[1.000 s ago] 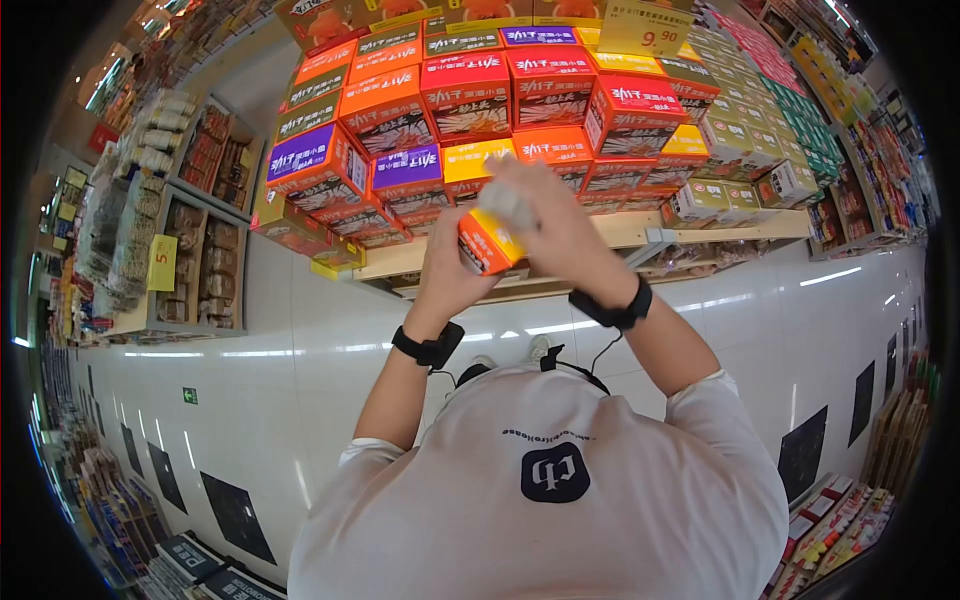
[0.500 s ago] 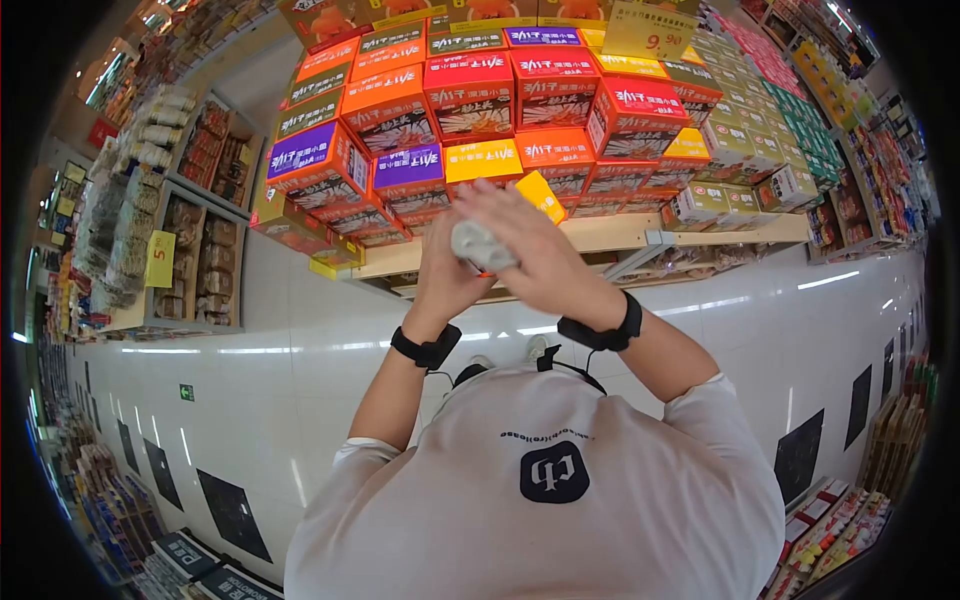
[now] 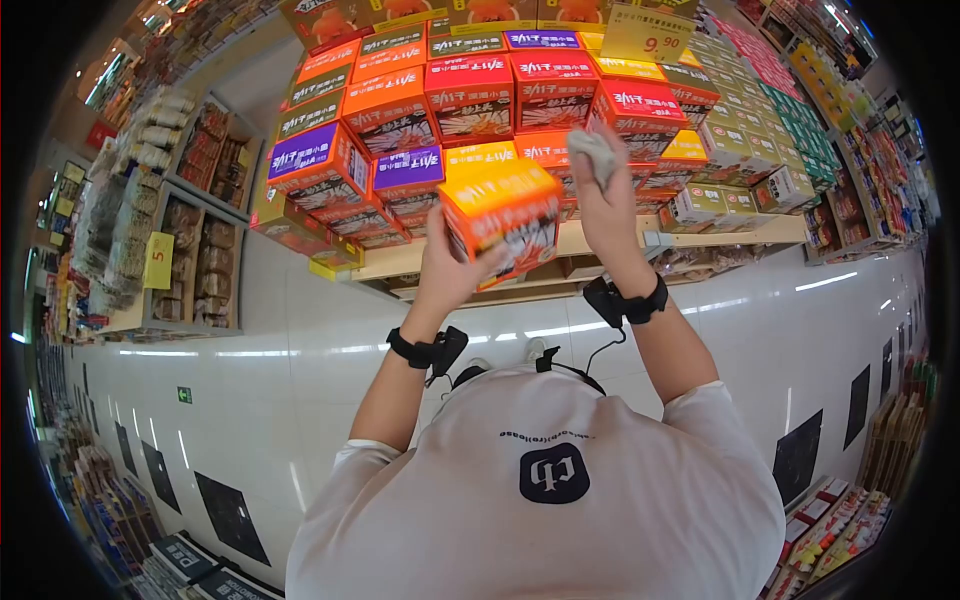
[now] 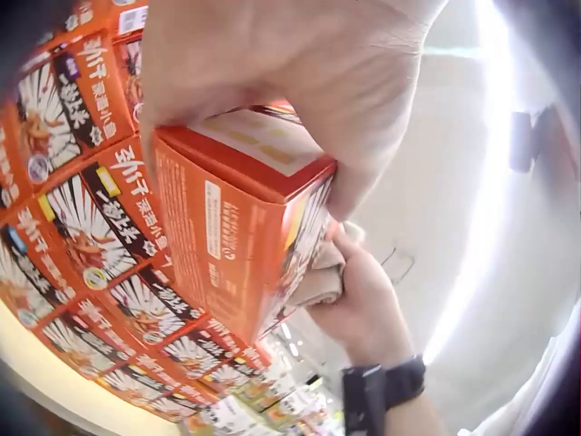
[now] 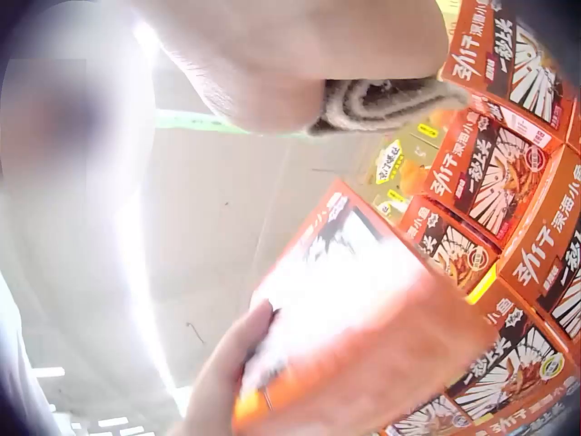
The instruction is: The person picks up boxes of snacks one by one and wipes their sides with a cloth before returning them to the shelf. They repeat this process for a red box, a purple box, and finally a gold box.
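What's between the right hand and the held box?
The cloth in the right hand, then an open gap before the box: right wrist view.

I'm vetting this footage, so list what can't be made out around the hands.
Head view: lettering on the held box, blurred, likely by motion.
Right wrist view: one face of the box, washed out by glare.
Right wrist view: right hand, cut off by the top edge.
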The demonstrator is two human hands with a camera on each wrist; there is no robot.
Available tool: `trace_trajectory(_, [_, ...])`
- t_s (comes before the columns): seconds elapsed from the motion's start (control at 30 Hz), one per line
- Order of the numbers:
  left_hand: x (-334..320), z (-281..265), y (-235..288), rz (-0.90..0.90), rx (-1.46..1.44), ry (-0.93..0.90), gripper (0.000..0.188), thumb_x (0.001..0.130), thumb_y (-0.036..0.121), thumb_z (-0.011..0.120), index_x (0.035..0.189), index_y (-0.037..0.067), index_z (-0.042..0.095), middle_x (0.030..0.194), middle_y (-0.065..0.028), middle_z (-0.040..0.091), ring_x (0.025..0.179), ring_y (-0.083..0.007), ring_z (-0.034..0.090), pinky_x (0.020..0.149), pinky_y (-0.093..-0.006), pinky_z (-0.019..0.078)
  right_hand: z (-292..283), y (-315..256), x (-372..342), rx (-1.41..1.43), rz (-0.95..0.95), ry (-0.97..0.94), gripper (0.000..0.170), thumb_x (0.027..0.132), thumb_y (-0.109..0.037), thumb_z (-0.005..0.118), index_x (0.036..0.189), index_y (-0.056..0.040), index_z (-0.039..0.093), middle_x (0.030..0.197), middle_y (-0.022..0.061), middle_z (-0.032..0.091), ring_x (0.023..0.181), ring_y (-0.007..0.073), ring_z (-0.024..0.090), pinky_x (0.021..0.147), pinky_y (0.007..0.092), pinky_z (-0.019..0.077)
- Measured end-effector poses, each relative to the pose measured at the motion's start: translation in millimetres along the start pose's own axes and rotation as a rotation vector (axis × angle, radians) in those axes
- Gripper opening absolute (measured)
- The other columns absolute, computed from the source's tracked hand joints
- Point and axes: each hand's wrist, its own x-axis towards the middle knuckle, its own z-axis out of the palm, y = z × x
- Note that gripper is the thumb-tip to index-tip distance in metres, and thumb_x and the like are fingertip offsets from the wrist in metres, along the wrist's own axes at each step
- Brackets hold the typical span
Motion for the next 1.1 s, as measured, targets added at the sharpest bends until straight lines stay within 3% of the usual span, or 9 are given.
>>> trace_trajectory(0.1, [14, 2, -3, -0.419, -0.896, 0.123, 0.060, 0.097, 0.033, 0.069, 0.143, 0.005, 0.042, 0.136, -0.0108, 0.059, 0.122, -0.0246, 0.062, 0.104, -0.0424, 0.0500, 17, -16, -26, 0.348, -0.162, 0.297, 0.025, 0.092, -0.010, 0.067, 0.115, -0.0015, 0.060, 0.134, 0.0213, 0.060, 0.123, 0.0345, 0.059, 0.107, 0.0404, 0.0447])
trace_trajectory(0.27, [23, -2, 16, -0.620, -1.192, -0.058, 0.057, 0.104, 0.049, 0.047, 0.142, 0.008, 0.049, 0.137, -0.0106, 0.062, 0.122, -0.0235, 0.062, 0.102, -0.0401, 0.0529, 29, -4, -62, -0.438, -0.805, -0.283, 0.040, 0.081, -0.004, 0.073, 0.116, -0.0076, 0.055, 0.135, 0.0204, 0.060, 0.125, 0.0397, 0.056, 0.107, 0.0490, 0.0430])
trace_trajectory(0.5, [20, 2, 34, -0.691, -1.262, -0.014, 0.055, 0.103, 0.046, 0.050, 0.144, 0.010, 0.049, 0.139, -0.0098, 0.060, 0.124, -0.0238, 0.061, 0.105, -0.0429, 0.0519, 40, 19, -49, -0.002, -0.352, 0.224, 0.035, 0.079, -0.006, 0.071, 0.110, -0.0096, 0.058, 0.137, 0.0119, 0.061, 0.134, 0.0328, 0.053, 0.110, 0.0511, 0.0409])
trace_trajectory(0.57, [21, -1, 31, -0.788, -1.282, -0.027, 0.055, 0.103, 0.045, 0.051, 0.144, 0.009, 0.048, 0.140, -0.0098, 0.060, 0.125, -0.0240, 0.060, 0.106, -0.0431, 0.0513, 36, 3, -59, -0.419, -0.805, -0.439, 0.031, 0.084, -0.003, 0.068, 0.112, -0.0068, 0.056, 0.141, 0.0175, 0.058, 0.138, 0.0368, 0.050, 0.111, 0.0488, 0.0400])
trace_trajectory(0.63, [22, -3, 35, -0.702, -1.165, 0.009, 0.054, 0.103, 0.044, 0.053, 0.144, 0.010, 0.049, 0.139, -0.0096, 0.061, 0.126, -0.0242, 0.060, 0.106, -0.0423, 0.0513, 38, 12, -52, -0.447, -0.850, -0.409, 0.035, 0.088, -0.003, 0.066, 0.119, -0.0062, 0.051, 0.144, 0.0183, 0.055, 0.139, 0.0423, 0.048, 0.110, 0.0475, 0.0402])
trace_trajectory(0.7, [20, -5, 39, -0.693, -1.162, 0.036, 0.052, 0.103, 0.044, 0.054, 0.143, 0.010, 0.050, 0.138, -0.0097, 0.061, 0.126, -0.0244, 0.060, 0.105, -0.0434, 0.0519, 40, 19, -40, -0.199, -0.419, 0.260, 0.040, 0.086, -0.003, 0.068, 0.120, -0.0098, 0.049, 0.147, 0.0127, 0.055, 0.142, 0.0425, 0.043, 0.114, 0.0476, 0.0373])
trace_trajectory(0.9, [12, -6, 26, -0.626, -1.037, 0.059, 0.049, 0.105, 0.043, 0.053, 0.141, 0.010, 0.050, 0.135, -0.0095, 0.063, 0.122, -0.0233, 0.063, 0.098, -0.0427, 0.0567, 21, 24, -47, -0.420, -0.674, -0.147, 0.038, 0.090, 0.002, 0.064, 0.122, -0.0052, 0.046, 0.150, 0.0298, 0.046, 0.138, 0.0427, 0.047, 0.109, 0.0477, 0.0423])
trace_trajectory(1.0, [9, -12, 9, -0.492, -0.902, 0.125, 0.051, 0.103, 0.029, 0.059, 0.146, 0.008, 0.041, 0.137, -0.0108, 0.059, 0.123, -0.0205, 0.061, 0.098, -0.0401, 0.0555, 13, 32, -39, 0.294, -0.130, 0.217, 0.038, 0.096, 0.002, 0.060, 0.131, -0.0047, 0.046, 0.135, 0.0174, 0.058, 0.126, 0.0232, 0.057, 0.100, 0.0369, 0.0507])
trace_trajectory(1.1, [13, -24, -8, -0.349, -0.661, 0.143, 0.072, 0.097, 0.012, 0.068, 0.155, 0.008, 0.026, 0.140, -0.0116, 0.052, 0.125, -0.0198, 0.057, 0.105, -0.0368, 0.0490, -5, -10, -22, 0.404, 0.266, -0.007, 0.055, 0.094, -0.004, 0.069, 0.142, -0.0028, 0.044, 0.128, 0.0120, 0.060, 0.118, 0.0183, 0.060, 0.099, 0.0340, 0.0506])
